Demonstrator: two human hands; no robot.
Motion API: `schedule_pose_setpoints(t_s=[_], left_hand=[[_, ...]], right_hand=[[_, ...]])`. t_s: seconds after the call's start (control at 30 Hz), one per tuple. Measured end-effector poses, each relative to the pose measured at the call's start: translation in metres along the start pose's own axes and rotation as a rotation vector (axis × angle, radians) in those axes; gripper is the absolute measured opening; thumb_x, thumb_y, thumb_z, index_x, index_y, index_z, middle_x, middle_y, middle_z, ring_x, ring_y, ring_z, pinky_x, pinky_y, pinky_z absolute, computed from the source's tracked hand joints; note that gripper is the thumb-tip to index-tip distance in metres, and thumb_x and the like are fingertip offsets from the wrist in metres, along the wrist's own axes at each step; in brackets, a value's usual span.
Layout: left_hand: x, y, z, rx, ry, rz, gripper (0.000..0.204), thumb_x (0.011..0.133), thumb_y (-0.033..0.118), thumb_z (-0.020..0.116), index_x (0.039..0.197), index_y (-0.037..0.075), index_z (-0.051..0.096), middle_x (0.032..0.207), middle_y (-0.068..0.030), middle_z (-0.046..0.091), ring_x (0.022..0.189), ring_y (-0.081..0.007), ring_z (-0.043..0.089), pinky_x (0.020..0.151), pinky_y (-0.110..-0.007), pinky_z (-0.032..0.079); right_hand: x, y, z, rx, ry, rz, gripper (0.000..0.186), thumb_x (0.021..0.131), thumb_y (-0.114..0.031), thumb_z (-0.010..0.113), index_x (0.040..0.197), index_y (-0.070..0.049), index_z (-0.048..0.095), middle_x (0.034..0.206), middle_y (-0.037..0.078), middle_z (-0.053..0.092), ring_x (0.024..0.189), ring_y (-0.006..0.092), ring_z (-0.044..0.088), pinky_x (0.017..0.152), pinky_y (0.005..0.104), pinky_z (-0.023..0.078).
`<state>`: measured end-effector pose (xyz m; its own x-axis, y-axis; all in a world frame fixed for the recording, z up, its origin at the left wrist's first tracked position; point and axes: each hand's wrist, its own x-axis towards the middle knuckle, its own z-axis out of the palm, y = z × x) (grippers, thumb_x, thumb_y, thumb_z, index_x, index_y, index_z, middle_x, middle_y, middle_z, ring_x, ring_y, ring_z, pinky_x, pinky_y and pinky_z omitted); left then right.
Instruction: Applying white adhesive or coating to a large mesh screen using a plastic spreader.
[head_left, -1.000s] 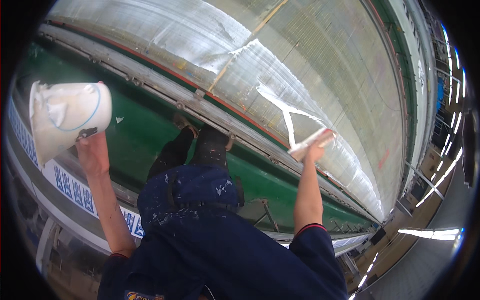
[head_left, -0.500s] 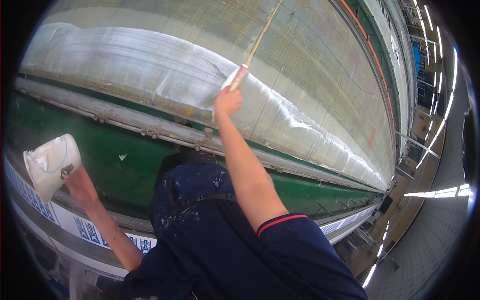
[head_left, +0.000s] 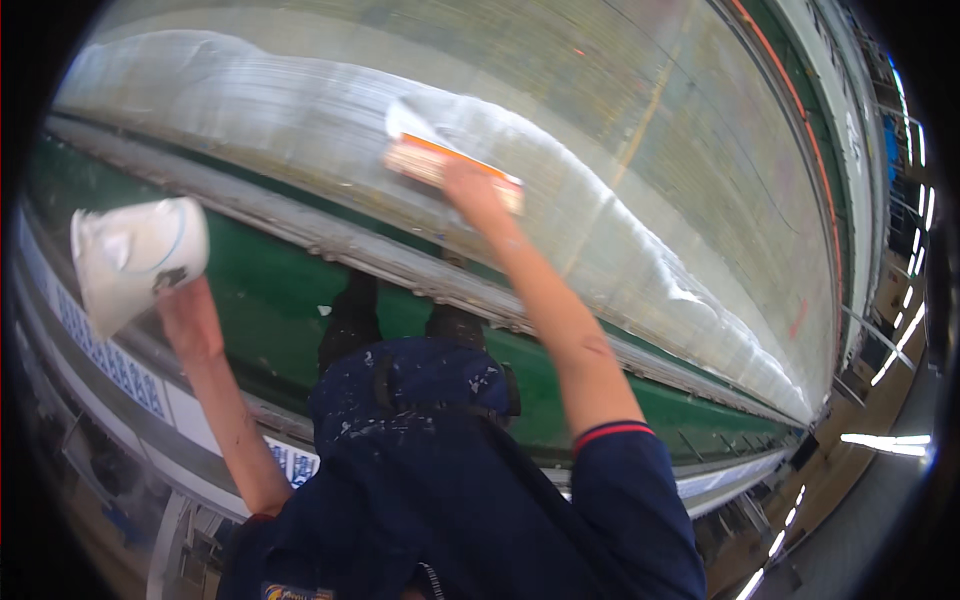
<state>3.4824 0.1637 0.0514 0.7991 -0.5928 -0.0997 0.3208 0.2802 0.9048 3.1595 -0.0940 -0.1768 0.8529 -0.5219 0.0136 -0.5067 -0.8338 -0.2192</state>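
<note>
My left hand (head_left: 190, 318) is closed on a white bucket (head_left: 150, 250), which is tipped on its side with its mouth to the left and has white residue on it. My right hand (head_left: 472, 190) grips a wide, flat scraper (head_left: 415, 160), beige with an orange strip and blurred by motion. A lump of white paste (head_left: 430, 108) lies along the scraper's far edge. Beneath it a long, pale, translucent work surface (head_left: 560, 80) carries a broad band of wet white coating (head_left: 270, 90) along its near side.
A metal rail (head_left: 290, 235) with small fittings runs along the near edge of the work surface. Below it is a green floor (head_left: 260, 310). Behind me stands a white ledge with blue patterned marks (head_left: 110, 355). An orange line (head_left: 800, 110) follows the far side.
The scraper has turned from edge-on to showing its broad face, still in my right hand on the coating. The view has shifted; my left hand keeps the bucket tipped.
</note>
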Motion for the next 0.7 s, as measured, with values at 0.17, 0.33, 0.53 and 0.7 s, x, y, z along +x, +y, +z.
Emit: schedule_pose_setpoints(t_s=[0.17, 0.33, 0.53, 0.7], left_hand=[[0.061, 0.038, -0.019, 0.082, -0.046, 0.029, 0.073, 0.077, 0.026, 0.077, 0.136, 0.005, 0.040, 0.138, -0.0078, 0.044, 0.129, -0.0229, 0.041, 0.114, -0.039, 0.028], [0.119, 0.074, -0.055, 0.070, -0.071, 0.008, 0.074, 0.079, 0.025, 0.075, 0.139, 0.008, 0.036, 0.138, -0.0057, 0.044, 0.129, -0.0218, 0.041, 0.113, -0.040, 0.030], [0.159, 0.103, -0.097, 0.056, -0.033, 0.037, 0.075, 0.080, 0.026, 0.074, 0.140, 0.009, 0.034, 0.141, -0.0061, 0.040, 0.131, -0.0233, 0.038, 0.114, -0.043, 0.028], [0.200, 0.132, -0.143, 0.001, 0.151, 0.057, 0.089, 0.071, 0.024, 0.081, 0.142, 0.009, 0.030, 0.142, -0.0062, 0.039, 0.131, -0.0235, 0.038, 0.112, -0.044, 0.028]], right_hand=[[-0.137, 0.045, -0.041, 0.002, -0.111, 0.438, 0.038, 0.074, -0.013, 0.065, 0.110, -0.009, 0.055, 0.097, 0.015, 0.061, 0.080, 0.0343, 0.063, 0.068, 0.0444, 0.052], [-0.199, 0.034, -0.056, 0.011, 0.210, 1.160, 0.023, 0.085, -0.024, 0.061, 0.096, -0.003, 0.061, 0.084, 0.020, 0.063, 0.079, 0.0404, 0.062, 0.067, 0.0460, 0.047], [-0.143, 0.019, -0.044, 0.139, 0.343, 1.407, 0.034, 0.085, -0.029, 0.061, 0.094, 0.004, 0.063, 0.084, 0.023, 0.066, 0.078, 0.0393, 0.064, 0.069, 0.0434, 0.049], [-0.057, -0.010, -0.017, 0.235, 0.469, 1.378, 0.045, 0.082, -0.033, 0.063, 0.094, 0.010, 0.064, 0.086, 0.026, 0.066, 0.081, 0.0397, 0.065, 0.074, 0.0435, 0.049]])
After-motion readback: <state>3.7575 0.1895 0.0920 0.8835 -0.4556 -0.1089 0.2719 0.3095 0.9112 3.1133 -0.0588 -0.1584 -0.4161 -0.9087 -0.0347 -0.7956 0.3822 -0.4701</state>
